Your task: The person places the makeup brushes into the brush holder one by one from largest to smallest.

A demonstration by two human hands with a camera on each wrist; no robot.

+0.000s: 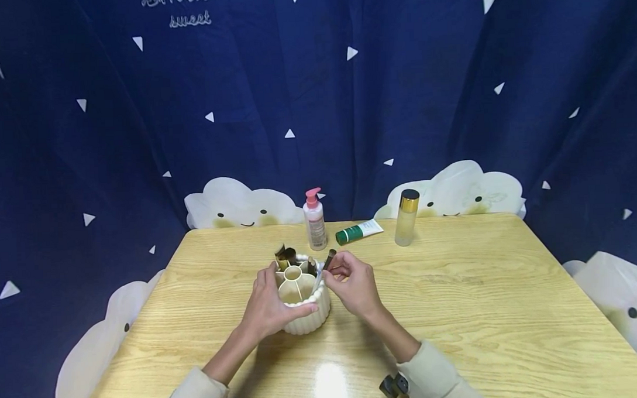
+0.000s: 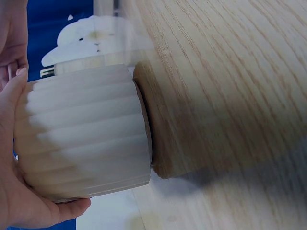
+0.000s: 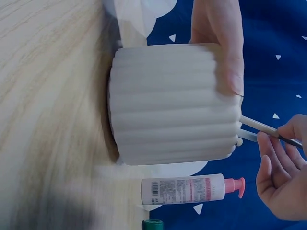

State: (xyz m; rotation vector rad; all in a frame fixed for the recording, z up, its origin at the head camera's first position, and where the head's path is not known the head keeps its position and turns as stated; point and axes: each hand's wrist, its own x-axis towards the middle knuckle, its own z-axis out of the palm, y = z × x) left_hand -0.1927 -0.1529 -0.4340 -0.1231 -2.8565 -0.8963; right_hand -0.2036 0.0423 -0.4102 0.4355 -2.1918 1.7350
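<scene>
A cream ribbed makeup organizer (image 1: 307, 322) with a beaded rim and several compartments stands on the table. My left hand (image 1: 265, 304) grips its left side, thumb across the front near the rim. My right hand (image 1: 357, 284) pinches a slim makeup brush (image 1: 329, 259) with a dark tip at the right rim. In the right wrist view, the light handle (image 3: 259, 125) slants down into the organizer. Other brushes (image 1: 286, 256) stand in the back compartments; the front ones show bare walls. In the left wrist view, the organizer wall (image 2: 91, 129) fills the space beside my palm.
Behind the organizer stands a pump bottle (image 1: 316, 225) with a pink head. A green and white tube (image 1: 359, 231) lies to its right, followed by an upright clear bottle (image 1: 406, 225) with a gold and black cap. A dark blue curtain (image 1: 315, 93) hangs behind the wooden table (image 1: 485, 310).
</scene>
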